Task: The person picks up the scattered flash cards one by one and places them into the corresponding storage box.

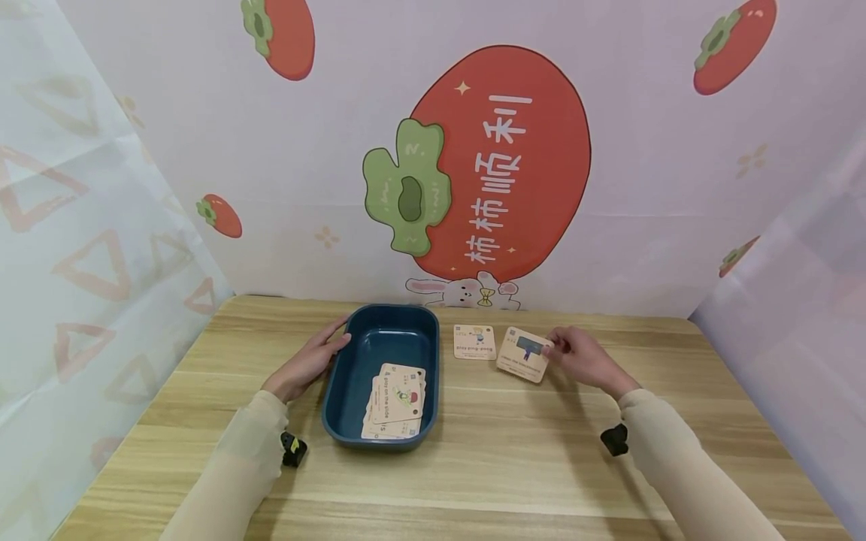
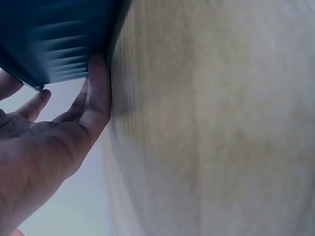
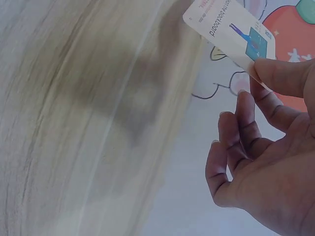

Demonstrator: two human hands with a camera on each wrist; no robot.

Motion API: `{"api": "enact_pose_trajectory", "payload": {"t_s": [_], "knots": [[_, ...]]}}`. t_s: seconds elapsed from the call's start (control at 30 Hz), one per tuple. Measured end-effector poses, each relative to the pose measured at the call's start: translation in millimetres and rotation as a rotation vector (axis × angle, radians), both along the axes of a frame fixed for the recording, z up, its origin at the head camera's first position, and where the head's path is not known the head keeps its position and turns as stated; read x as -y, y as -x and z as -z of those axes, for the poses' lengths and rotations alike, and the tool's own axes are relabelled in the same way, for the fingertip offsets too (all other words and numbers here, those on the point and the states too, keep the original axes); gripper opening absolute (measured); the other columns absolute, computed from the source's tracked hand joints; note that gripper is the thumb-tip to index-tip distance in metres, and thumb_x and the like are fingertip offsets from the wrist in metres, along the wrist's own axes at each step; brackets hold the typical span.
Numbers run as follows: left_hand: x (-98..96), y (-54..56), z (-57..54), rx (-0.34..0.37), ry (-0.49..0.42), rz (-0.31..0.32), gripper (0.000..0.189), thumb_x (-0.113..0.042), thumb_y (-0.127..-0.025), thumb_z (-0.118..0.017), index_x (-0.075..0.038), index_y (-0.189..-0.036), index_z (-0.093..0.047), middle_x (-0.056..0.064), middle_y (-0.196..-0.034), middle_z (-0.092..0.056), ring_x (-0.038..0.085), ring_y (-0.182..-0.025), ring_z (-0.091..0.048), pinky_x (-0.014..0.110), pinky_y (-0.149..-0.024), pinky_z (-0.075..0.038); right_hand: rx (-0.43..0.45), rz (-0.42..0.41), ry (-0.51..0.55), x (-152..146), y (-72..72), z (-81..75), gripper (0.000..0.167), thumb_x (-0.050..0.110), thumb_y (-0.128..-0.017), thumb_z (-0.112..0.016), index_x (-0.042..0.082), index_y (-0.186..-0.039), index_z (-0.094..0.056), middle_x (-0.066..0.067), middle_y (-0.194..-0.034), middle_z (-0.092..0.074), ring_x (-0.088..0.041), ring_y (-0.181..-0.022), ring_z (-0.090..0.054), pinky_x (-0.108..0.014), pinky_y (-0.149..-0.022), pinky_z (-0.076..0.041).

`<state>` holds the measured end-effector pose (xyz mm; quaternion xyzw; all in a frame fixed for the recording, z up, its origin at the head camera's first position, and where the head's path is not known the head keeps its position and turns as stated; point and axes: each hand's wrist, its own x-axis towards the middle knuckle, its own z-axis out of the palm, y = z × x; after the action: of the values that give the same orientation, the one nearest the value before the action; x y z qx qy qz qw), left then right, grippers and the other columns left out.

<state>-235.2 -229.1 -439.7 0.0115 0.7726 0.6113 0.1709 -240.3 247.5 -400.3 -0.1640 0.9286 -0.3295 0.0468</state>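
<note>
A picture card (image 1: 517, 365) with a blackboard drawing is pinched at one corner between the thumb and index finger of my right hand (image 1: 587, 359). In the right wrist view the same card (image 3: 219, 22) is tilted, and the other fingers curl loosely below it. Just left of it on the table is another card (image 1: 468, 350) with a small figure. My left hand (image 1: 310, 367) touches the left side of a dark blue tray (image 1: 386, 347), fingers fairly straight against the outer wall. Several overlapping cards (image 1: 401, 394) lie in the tray's near end; the top one reads "play on the slide".
The wooden table (image 1: 514, 473) runs back to a patterned wall cloth (image 1: 643, 188) with persimmon drawings. More cloth hangs at the left (image 1: 88, 248) and right sides. Black wrist straps (image 1: 293, 449) show at both sleeves.
</note>
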Motion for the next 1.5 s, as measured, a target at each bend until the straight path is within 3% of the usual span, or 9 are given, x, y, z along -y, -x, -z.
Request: {"api": "enact_pose_trajectory", "payload": {"t_s": [0.23,0.67,0.97,1.23,1.5], "knots": [[-0.8,1.4,0.7,0.016,-0.004,-0.007,0.061,-0.038,-0.111,-0.041,-0.026,-0.165,-0.014,0.023,-0.161,-0.030,0.039,-0.135,-0.047,0.053,-0.104,-0.044,-0.053,0.024,0.006,9.4,-3.9,-6.9,0.010,0.011,-0.099,-0.065,0.001,-0.097,-0.065,-0.007,-0.088,-0.054,-0.024,-0.085,-0.051,-0.038,-0.073,-0.042],[-0.1,0.3,-1.2,-0.001,-0.004,0.011,0.062,-0.038,-0.111,-0.040,-0.025,-0.165,-0.013,0.024,-0.161,-0.029,0.039,-0.135,-0.047,0.050,-0.102,-0.047,-0.122,0.006,0.043,31.8,-12.8,-22.9,0.006,0.010,-0.097,-0.068,0.005,-0.094,-0.069,-0.006,-0.088,-0.054,-0.025,-0.086,-0.053,-0.038,-0.072,-0.042],[-0.3,-1.4,-2.9,-0.005,0.000,0.011,0.062,-0.036,-0.111,-0.040,-0.024,-0.165,-0.011,0.024,-0.162,-0.025,0.041,-0.138,-0.044,0.055,-0.105,-0.043,-0.122,-0.008,0.060,46.5,-14.6,-25.9,0.005,0.010,-0.097,-0.069,0.006,-0.093,-0.070,-0.006,-0.087,-0.053,-0.025,-0.085,-0.050,-0.039,-0.071,-0.041],[-0.6,-2.1,-4.0,-0.012,-0.026,0.036,0.062,-0.035,-0.112,-0.039,-0.022,-0.165,-0.010,0.022,-0.166,-0.017,0.043,-0.145,-0.032,0.061,-0.112,-0.031,-0.162,-0.056,0.099,60.0,-17.6,-32.2,0.005,0.009,-0.097,-0.070,0.006,-0.093,-0.070,-0.005,-0.088,-0.055,-0.022,-0.086,-0.051,-0.040,-0.078,-0.045],[-0.7,-1.5,-3.3,0.002,-0.017,0.017,0.062,-0.036,-0.111,-0.039,-0.023,-0.165,-0.012,0.020,-0.167,-0.014,0.043,-0.147,-0.028,0.063,-0.114,-0.026,-0.186,-0.089,0.128,75.1,-20.3,-36.8,0.005,0.009,-0.096,-0.071,0.007,-0.091,-0.070,-0.004,-0.088,-0.056,-0.022,-0.087,-0.051,-0.039,-0.077,-0.044]]}}
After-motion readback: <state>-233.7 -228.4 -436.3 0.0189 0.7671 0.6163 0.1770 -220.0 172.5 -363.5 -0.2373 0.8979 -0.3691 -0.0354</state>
